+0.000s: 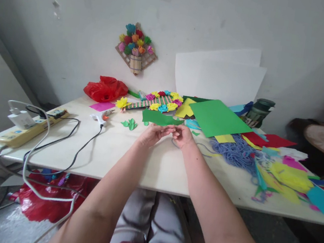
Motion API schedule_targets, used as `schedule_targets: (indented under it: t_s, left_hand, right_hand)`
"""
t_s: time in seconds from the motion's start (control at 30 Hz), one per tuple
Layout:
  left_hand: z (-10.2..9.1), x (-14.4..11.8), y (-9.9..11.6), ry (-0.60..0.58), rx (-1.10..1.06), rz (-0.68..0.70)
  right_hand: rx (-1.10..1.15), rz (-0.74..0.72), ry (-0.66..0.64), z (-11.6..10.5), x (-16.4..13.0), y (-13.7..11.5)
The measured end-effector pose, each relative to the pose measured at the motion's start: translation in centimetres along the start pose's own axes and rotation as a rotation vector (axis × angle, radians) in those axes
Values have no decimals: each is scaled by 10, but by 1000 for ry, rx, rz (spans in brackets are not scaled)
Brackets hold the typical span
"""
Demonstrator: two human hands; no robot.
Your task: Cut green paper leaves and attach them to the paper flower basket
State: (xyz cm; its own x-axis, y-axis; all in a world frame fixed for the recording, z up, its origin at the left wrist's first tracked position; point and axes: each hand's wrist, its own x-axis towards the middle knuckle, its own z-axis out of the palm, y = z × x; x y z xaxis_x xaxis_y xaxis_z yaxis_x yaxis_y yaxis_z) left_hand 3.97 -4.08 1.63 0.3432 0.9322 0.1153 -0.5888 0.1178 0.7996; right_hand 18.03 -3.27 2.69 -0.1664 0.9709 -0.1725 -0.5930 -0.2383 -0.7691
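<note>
My left hand [151, 134] and my right hand [181, 136] meet over the middle of the table, fingertips pinched together. Whatever lies between the fingers is too small or hidden to make out. Just beyond the fingertips is a strip of green paper [159, 118] with a wavy cut edge; I cannot tell whether the fingers touch it. Several small green paper leaves [131, 124] lie left of my left hand. Past the strip rests a guitar-shaped piece [146, 103] trimmed with colourful paper flowers.
A glue gun [99, 119] with a black cord sits at left, near a yellow power strip [16, 137]. Green card [219, 118], blue yarn [233, 151] and paper scraps [290, 177] cover the right side. A red plastic bag [106, 88] stands at the back left.
</note>
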Motion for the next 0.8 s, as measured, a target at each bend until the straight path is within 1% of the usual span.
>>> schedule_targets:
  t_s: [0.1, 0.17, 0.27, 0.37, 0.57, 0.73, 0.8]
  left_hand:
    - [-3, -1, -1, -97, 69, 28]
    - [-6, 1, -1, -119, 122, 36]
    - [-9, 4, 0, -85, 217, 40]
    - [-10, 6, 0, -48, 283, 57]
    - [-8, 6, 0, 7, 300, 108]
    - [-8, 7, -3, 6, 293, 120]
    - [-7, 6, -3, 10, 307, 127]
  right_hand:
    - [28, 66, -15, -2, 0, -3]
    - [37, 111, -6, -2, -1, -4]
    - [50, 150, 1, -1, -2, -4]
    - [34, 178, -27, 1, -4, -4]
    - [-17, 106, -64, 1, -5, -1]
    - [-78, 96, -83, -1, -1, 2]
    - [-114, 77, -121, -2, 0, 3]
